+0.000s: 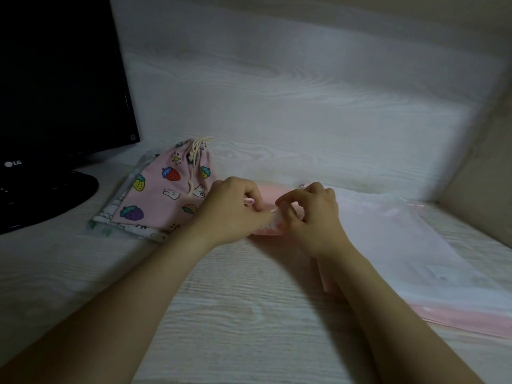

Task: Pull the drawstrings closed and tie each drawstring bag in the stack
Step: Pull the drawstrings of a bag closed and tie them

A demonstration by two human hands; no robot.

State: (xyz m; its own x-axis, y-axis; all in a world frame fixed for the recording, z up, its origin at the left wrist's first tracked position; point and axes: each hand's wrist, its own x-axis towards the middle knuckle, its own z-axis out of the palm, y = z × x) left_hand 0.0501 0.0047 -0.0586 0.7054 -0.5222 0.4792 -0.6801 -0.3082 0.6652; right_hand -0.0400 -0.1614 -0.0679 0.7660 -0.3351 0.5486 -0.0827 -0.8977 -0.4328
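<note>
Both forearms reach in from the bottom edge and meet mid-worktop, wrists low, knuckles up, fingers curled in tight. The left hand (232, 209) pinches a loop of pink drawstring (248, 200) between thumb and fingers; the right hand (310, 217), almost touching it, pinches the bunched, ruffled mouth of a sheer bag (388, 239). That gathered mouth sits right between the two hands, and the bag's body fans out flat to the right, thin, pale and see-through. It lies on a stack (468, 327) of flat bags whose pink edges peek out underneath. It's dim and soft here, so whether a knot has formed under those fingers is hard to say. Just left of the left hand lies a fruit-print bag (166, 189), pink cotton with strawberries and bunnies, its neck cinched by a cream cord (194, 153), resting on other printed bags. Pale wood-grain worktop (221, 300), glossy black monitor (55, 79) at far left.
</note>
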